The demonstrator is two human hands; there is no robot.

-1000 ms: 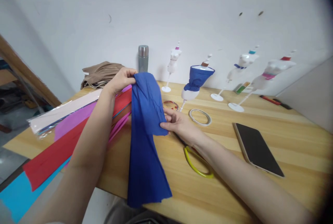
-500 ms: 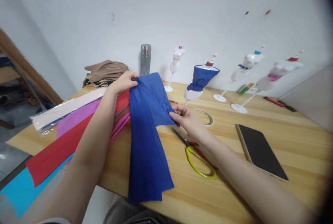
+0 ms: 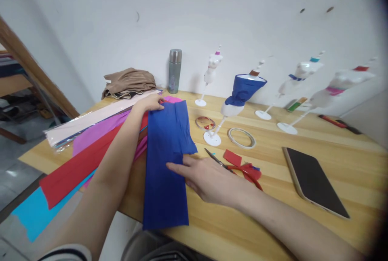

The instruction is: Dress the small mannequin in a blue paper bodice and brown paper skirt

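A long strip of blue crepe paper lies near the table's front edge, its upper right part folded over. My left hand grips its upper left corner between thumb and fingers. On the strip's right side rests my right hand, index finger stretched out across the paper and the other fingers loosely bent, holding nothing. Just beyond the right wrist are scissors, partly hidden, with red paper scraps beside them. Behind stands a small white dress form wrapped in blue paper.
Red crepe paper and other coloured strips spread under my left forearm. Brown cloth and a flask stand by the wall. A tape roll, a black tablet-like slab and more dress forms are rightward.
My right hand has let go of the folded flap's corner and moved left and down onto the strip. The flap lies lower, and the strip's bottom end is straighter. The view has shifted slightly.
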